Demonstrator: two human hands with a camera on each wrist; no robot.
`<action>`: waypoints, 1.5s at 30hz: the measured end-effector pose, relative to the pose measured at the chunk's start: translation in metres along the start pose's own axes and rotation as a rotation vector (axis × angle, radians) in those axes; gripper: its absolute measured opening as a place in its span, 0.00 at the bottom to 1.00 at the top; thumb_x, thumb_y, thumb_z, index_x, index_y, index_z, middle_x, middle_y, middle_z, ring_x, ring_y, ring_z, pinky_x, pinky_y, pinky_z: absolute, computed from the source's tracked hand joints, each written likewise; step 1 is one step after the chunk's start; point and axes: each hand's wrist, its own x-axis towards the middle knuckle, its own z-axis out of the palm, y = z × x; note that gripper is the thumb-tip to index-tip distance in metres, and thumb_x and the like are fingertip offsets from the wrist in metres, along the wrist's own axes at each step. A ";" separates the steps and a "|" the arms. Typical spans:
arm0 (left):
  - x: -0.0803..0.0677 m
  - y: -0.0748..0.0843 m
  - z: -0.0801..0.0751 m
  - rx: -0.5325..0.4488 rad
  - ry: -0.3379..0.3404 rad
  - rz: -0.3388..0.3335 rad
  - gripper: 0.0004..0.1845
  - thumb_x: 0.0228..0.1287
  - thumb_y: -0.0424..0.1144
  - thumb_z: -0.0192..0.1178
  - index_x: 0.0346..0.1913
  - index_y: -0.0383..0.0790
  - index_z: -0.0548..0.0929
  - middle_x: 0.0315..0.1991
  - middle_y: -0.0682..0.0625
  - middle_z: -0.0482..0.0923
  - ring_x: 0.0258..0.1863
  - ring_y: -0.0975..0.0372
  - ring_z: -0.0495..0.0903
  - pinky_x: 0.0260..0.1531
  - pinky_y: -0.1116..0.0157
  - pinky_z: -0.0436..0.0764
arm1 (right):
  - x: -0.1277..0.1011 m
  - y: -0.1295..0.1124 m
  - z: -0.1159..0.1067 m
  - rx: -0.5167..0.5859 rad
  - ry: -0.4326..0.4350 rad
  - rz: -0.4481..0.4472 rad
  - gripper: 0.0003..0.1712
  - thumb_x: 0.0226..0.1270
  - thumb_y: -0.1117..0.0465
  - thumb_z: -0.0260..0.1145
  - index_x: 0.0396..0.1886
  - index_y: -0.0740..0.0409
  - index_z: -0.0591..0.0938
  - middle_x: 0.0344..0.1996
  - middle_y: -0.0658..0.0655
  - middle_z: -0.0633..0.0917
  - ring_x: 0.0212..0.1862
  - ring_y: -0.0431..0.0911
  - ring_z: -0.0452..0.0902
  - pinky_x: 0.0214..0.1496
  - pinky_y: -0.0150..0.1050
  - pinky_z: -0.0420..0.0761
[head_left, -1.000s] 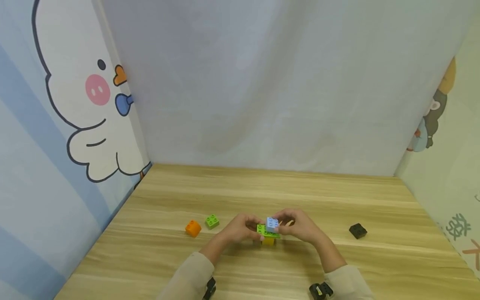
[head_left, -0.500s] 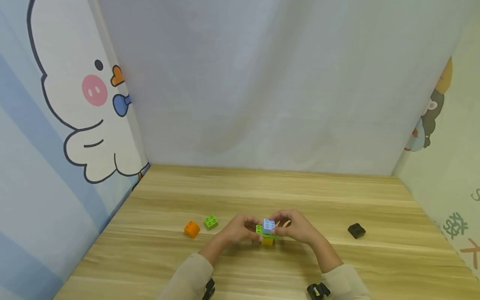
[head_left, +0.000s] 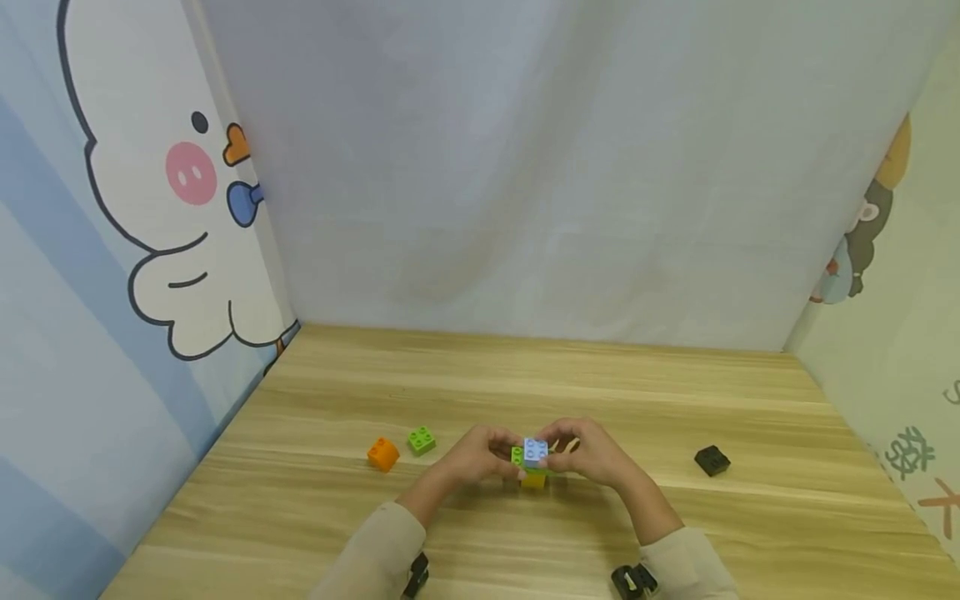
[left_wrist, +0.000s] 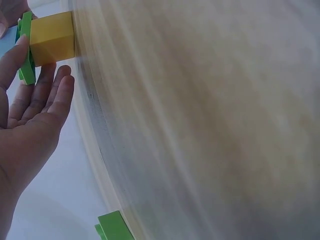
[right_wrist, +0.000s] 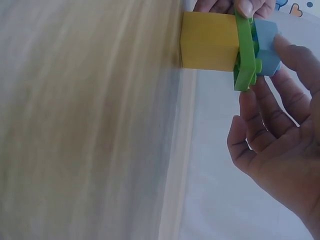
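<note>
In the head view, a small stack stood on the wooden table between the two hands: a yellow block at the bottom, a green plate across it, and a light blue brick on top. The left hand pinched the green plate from the left, while the right hand held the light blue brick from the right. Well to the left of the stack lay an orange block and, near it, a small green brick; a black brick lay well to the right, beyond the right hand. The left wrist view, turned sideways, showed what the head view hid: the left thumb pressed the studded side of the green plate, with fingers on its far edge, and the yellow block's base met the tabletop. Only a sliver of the light blue brick appeared there, at the edge. The right wrist view gave the clearest side of the light blue brick, gripped between right thumb and fingers against the studs, with a row of studs left uncovered; whether it was fully seated could not be told. The little finger curled apart from the stack.
</note>
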 end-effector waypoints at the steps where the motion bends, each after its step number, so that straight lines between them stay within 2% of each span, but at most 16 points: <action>1: 0.000 0.000 0.000 0.003 0.000 0.001 0.20 0.59 0.25 0.73 0.55 0.26 0.84 0.47 0.41 0.87 0.46 0.56 0.86 0.49 0.60 0.86 | 0.000 0.000 0.000 0.002 -0.002 0.002 0.15 0.66 0.64 0.74 0.49 0.68 0.86 0.44 0.60 0.87 0.41 0.46 0.78 0.43 0.41 0.81; 8: 0.000 0.000 0.000 0.006 0.002 0.013 0.20 0.58 0.25 0.73 0.54 0.26 0.84 0.47 0.40 0.87 0.47 0.54 0.86 0.49 0.59 0.86 | 0.000 -0.001 -0.001 0.011 -0.005 0.005 0.15 0.65 0.65 0.74 0.49 0.68 0.86 0.44 0.59 0.87 0.41 0.46 0.78 0.43 0.42 0.81; 16: 0.001 -0.001 0.000 0.006 -0.001 0.007 0.21 0.58 0.25 0.73 0.55 0.26 0.84 0.47 0.41 0.87 0.46 0.55 0.86 0.48 0.59 0.86 | 0.001 -0.002 0.000 0.000 -0.003 0.013 0.15 0.63 0.65 0.75 0.48 0.68 0.87 0.41 0.58 0.87 0.40 0.46 0.78 0.39 0.38 0.81; 25: 0.002 -0.002 -0.001 0.005 -0.013 0.008 0.21 0.58 0.25 0.73 0.55 0.26 0.83 0.47 0.41 0.87 0.47 0.54 0.86 0.49 0.59 0.86 | 0.002 -0.006 0.001 -0.016 -0.009 0.051 0.15 0.62 0.65 0.75 0.47 0.66 0.86 0.41 0.56 0.85 0.42 0.47 0.76 0.41 0.40 0.79; 32: 0.001 0.001 -0.002 0.015 -0.032 0.009 0.21 0.59 0.25 0.73 0.55 0.25 0.83 0.47 0.40 0.87 0.46 0.54 0.86 0.49 0.59 0.86 | 0.002 -0.004 0.000 -0.005 -0.021 0.030 0.14 0.62 0.67 0.75 0.46 0.67 0.87 0.43 0.58 0.87 0.40 0.46 0.78 0.40 0.38 0.81; 38: 0.000 0.002 -0.003 0.023 -0.042 0.011 0.21 0.59 0.25 0.73 0.56 0.25 0.83 0.48 0.41 0.87 0.47 0.54 0.86 0.50 0.59 0.86 | 0.001 -0.001 -0.001 -0.012 -0.023 0.030 0.14 0.62 0.65 0.76 0.45 0.66 0.87 0.41 0.56 0.85 0.41 0.47 0.75 0.41 0.38 0.79; 45: 0.002 0.003 -0.004 0.024 -0.037 0.012 0.20 0.58 0.24 0.73 0.53 0.26 0.84 0.45 0.42 0.88 0.45 0.56 0.86 0.48 0.60 0.86 | -0.002 -0.003 -0.002 -0.049 -0.032 -0.001 0.17 0.66 0.62 0.74 0.51 0.66 0.86 0.48 0.60 0.87 0.44 0.47 0.78 0.43 0.41 0.82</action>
